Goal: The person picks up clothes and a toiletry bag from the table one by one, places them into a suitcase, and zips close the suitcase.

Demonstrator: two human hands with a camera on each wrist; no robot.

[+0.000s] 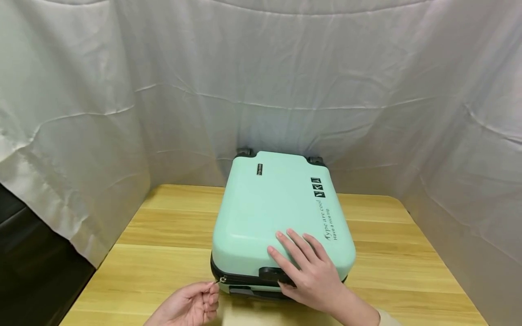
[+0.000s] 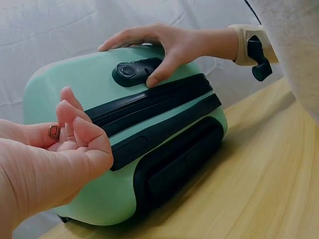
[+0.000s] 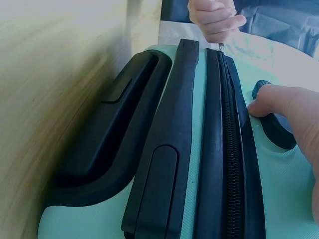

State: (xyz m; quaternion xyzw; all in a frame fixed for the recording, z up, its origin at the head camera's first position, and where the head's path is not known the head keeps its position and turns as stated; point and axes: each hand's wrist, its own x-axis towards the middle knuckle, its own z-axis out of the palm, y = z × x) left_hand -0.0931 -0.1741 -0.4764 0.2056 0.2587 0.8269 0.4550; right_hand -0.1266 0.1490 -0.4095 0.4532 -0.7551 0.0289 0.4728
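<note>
A mint-green suitcase (image 1: 269, 203) lies flat on the wooden table, its wheels toward the back curtain. At its front left corner my left hand (image 1: 189, 302) pinches a small metal zipper pull (image 1: 221, 280) between thumb and curled fingers. My right hand (image 1: 311, 271) rests spread on the top shell near the front edge, its thumb by the black combination lock (image 2: 133, 71). Along the front side runs the black zipper (image 3: 230, 149), its teeth visible in both wrist views. Below it sits the black carry handle (image 3: 167, 149), with the recessed telescopic handle (image 2: 182, 159) under that.
Wooden table (image 1: 171, 244) surface extends on both sides of the suitcase. Pale curtains (image 1: 285, 81) hang behind and at the sides. Something black (image 1: 32, 262) is at the lower left, beyond the table edge.
</note>
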